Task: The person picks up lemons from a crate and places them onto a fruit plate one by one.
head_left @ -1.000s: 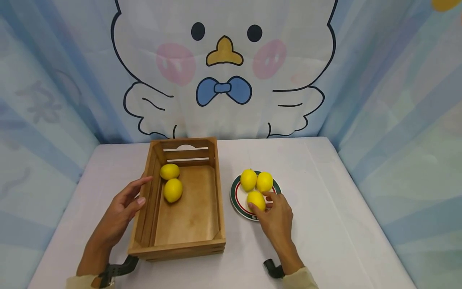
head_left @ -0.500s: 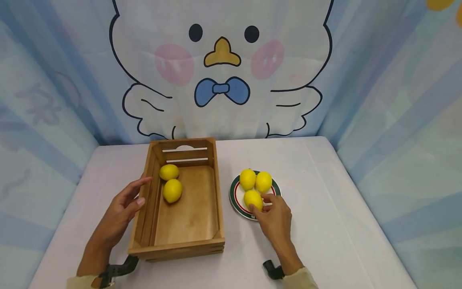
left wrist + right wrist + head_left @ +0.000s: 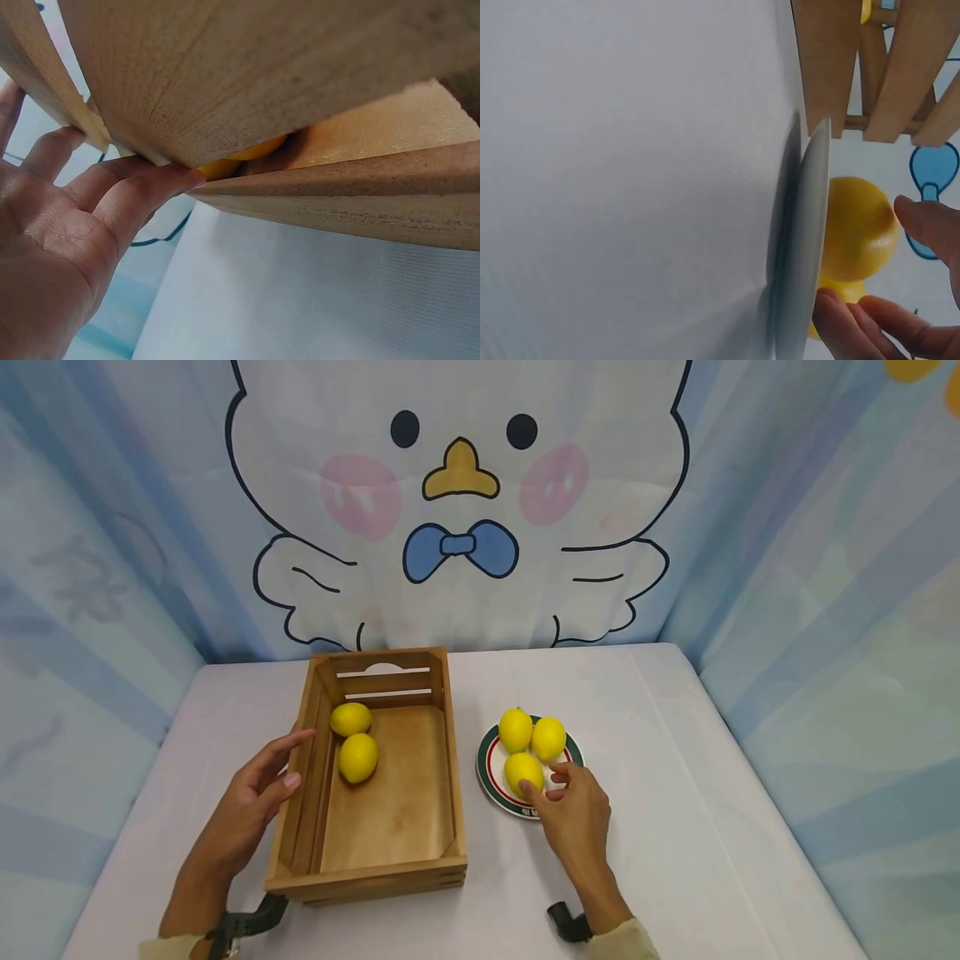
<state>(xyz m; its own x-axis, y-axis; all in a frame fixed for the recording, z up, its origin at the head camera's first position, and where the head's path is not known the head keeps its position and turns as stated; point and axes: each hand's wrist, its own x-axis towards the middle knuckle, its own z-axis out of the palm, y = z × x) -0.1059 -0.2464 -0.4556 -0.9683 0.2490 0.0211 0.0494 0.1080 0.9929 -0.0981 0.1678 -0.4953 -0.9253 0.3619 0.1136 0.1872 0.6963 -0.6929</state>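
On a white plate with a green rim [image 3: 489,789] lie three yellow lemons, grouped together. My right hand [image 3: 577,814] is at the plate's near right side, around the front lemon [image 3: 522,772]. Its thumb overlaps that lemon in the head view, while the other fingers stand a little apart from it. The right wrist view shows the thumb [image 3: 922,225] beside the lemon [image 3: 859,229] and bent fingers below it. My left hand [image 3: 243,806] rests its fingers against the left side of a wooden crate [image 3: 390,867]. Inside the crate are two lemons [image 3: 358,757], one behind the other.
A white cloth covers the table [image 3: 690,827]. Behind it hangs a curtain [image 3: 465,602] with a cartoon bird, and more curtains close off both sides. The crate stands left of the plate with a narrow gap between them. Black camera mounts [image 3: 567,922] sit at both wrists.
The front lemon has shifted slightly left and back on the plate. My right hand's fingers have drawn off its right side. The left hand and the crate stay as they were.
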